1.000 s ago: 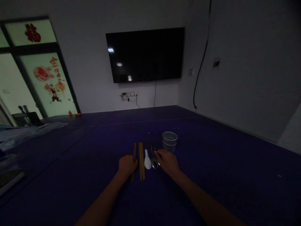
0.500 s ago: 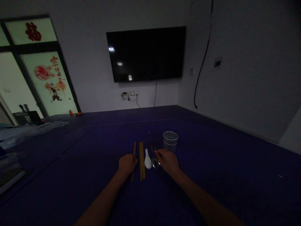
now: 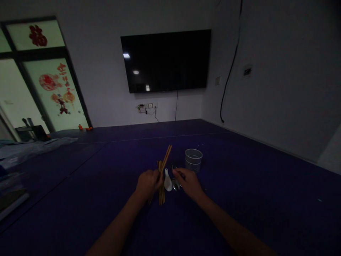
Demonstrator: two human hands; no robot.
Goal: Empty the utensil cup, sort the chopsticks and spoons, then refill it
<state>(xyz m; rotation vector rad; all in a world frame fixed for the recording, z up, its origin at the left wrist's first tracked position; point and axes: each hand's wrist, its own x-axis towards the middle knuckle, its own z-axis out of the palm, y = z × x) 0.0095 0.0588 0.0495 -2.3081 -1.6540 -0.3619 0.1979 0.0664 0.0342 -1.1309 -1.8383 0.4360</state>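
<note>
My left hand (image 3: 149, 183) is closed round a pair of wooden chopsticks (image 3: 166, 156), which slant up to the right across more chopsticks (image 3: 162, 198) lying side by side on the dark blue surface (image 3: 128, 156). To the right of these lies a white soup spoon (image 3: 168, 183). My right hand (image 3: 188, 180) is closed, its fingertips pinching at the handle of a metal spoon (image 3: 176, 184); its bowl points toward me. Part of the cutlery there is hidden under the hand. Just behind my right hand stands a round, grey, open-topped container (image 3: 193, 164).
Clear plastic sheeting (image 3: 58, 142) and a flat pale-edged item (image 3: 13, 204) lie on the left. Small orange objects (image 3: 88, 129) sit by the door. A television (image 3: 166, 62) hangs on the wall, and a black cable (image 3: 229, 78) runs down at the right.
My left hand has lifted the pair of chopsticks and tipped their far ends up and to the right. The right hand has shifted slightly over the metal spoon.
</note>
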